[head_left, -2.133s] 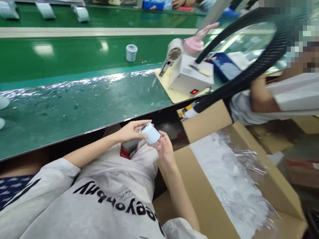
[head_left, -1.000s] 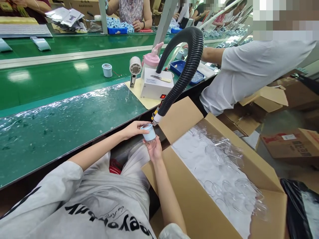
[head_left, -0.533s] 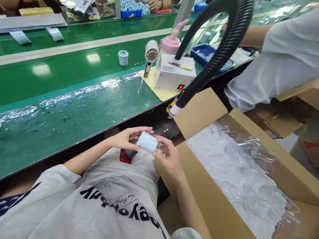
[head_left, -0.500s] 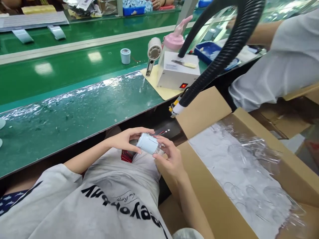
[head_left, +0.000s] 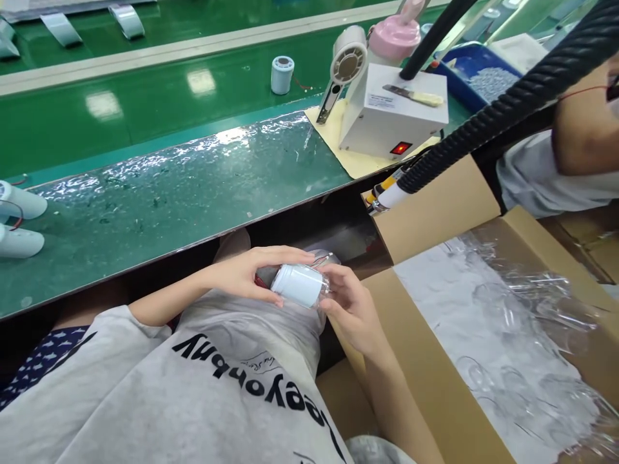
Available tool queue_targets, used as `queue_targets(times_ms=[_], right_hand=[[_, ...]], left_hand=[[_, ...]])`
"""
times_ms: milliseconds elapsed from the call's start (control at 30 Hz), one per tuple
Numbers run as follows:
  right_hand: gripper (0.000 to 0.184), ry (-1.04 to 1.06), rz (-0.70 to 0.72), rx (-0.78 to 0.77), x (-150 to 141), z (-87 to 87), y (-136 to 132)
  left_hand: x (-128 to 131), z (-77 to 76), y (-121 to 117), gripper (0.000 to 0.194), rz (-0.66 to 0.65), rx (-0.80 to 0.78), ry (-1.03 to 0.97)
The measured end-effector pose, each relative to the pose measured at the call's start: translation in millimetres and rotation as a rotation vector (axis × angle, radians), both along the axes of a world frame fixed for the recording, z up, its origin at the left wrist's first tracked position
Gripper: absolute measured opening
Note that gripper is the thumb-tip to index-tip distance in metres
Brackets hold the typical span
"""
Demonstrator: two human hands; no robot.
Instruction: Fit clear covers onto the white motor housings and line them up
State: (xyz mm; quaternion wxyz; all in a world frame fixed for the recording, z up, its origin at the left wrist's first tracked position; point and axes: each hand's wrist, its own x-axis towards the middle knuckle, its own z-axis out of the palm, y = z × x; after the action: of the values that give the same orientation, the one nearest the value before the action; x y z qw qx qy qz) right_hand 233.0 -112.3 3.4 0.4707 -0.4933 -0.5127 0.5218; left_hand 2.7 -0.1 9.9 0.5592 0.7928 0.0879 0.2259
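Observation:
Above my lap I hold a light-blue cylinder [head_left: 298,285] lying on its side, with clear plastic at its right end and thin wires behind it. My left hand [head_left: 256,274] is closed around its left end, thumb in front and fingers along the far side. At the clear end, my right hand [head_left: 353,309] grips with bent fingers and thumb. Part of the far side is hidden by my fingers. A similar blue cylinder [head_left: 282,76] stands upright on the green bench, with a thin red wire beside it.
An open carton [head_left: 425,367] of clear plastic pieces [head_left: 512,380] is at my right. A black flexible hose [head_left: 483,129] arches over it. On the bench [head_left: 193,187] are a white box [head_left: 394,116], a small fan [head_left: 349,64] and two blue cylinders [head_left: 19,241]. Another person's arm [head_left: 585,129] is at the right.
The view has shifted left, bringing the two cylinders at the bench's left further into sight. Both hands still hold the cylinder, now turned a little. The person at right has moved their arm.

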Motion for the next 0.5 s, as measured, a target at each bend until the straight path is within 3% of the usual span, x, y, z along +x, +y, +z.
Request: queue_targets(times_ms=[167,300,500], right_hand=[[0.044,0.155,0.009,-0.124,-6,0.1,2],[0.055,0.263,-0.002,-0.293,-10,-4.8,3],[0.064,0.331,0.08,-0.432,-17,-7.6,5]], left_hand=[[-3,2.2,-3,0.081,0.005,-0.004,0.04],[-5,2.8,-5,0.079,0.016,-0.008,0.051],[-7,4.3,-7,0.079,0.012,-0.041,0.087]])
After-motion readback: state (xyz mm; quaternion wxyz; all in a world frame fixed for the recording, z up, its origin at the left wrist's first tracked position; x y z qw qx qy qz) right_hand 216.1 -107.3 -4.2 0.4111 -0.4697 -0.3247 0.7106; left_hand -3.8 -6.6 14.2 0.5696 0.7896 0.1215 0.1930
